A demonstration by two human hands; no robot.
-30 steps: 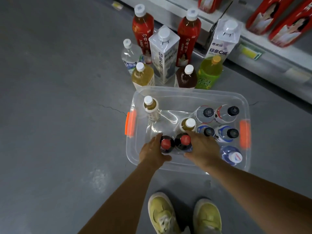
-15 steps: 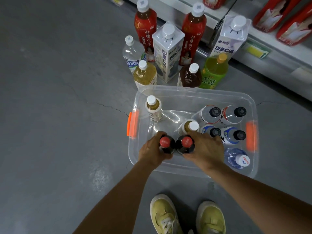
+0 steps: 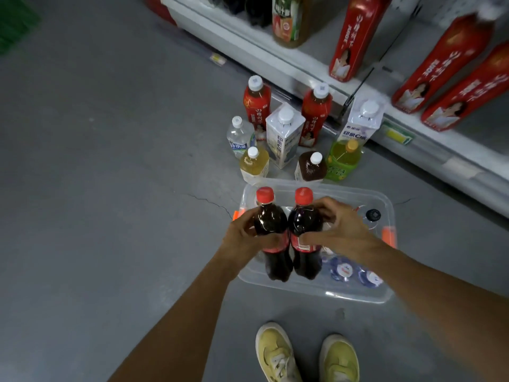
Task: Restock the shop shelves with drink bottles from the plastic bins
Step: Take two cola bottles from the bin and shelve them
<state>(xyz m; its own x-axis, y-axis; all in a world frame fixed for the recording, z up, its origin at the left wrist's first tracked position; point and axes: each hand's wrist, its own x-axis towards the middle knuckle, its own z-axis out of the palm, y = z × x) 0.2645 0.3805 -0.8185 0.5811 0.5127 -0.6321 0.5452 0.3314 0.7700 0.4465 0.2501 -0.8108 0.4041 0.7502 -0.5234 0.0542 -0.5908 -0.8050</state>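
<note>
Slippage worries me: fingers of my left hand (image 3: 245, 239) are clamped round one dark, red-capped plastic cola bottle (image 3: 271, 224), those of my right hand (image 3: 344, 232) round its twin (image 3: 304, 223) — both side by side above the clear plastic bin (image 3: 358, 295). A knock between them could drop one onto the blue-topped bottles (image 3: 341, 269) below.

Shop aisle. Low shelf (image 3: 429, 151) carries rows of identical red cartons (image 3: 355, 37); yellow price tag (image 3: 398, 136) on its edge; assorted drinks (image 3: 285, 133) grouped on grey floor (image 3: 110, 161).
</note>
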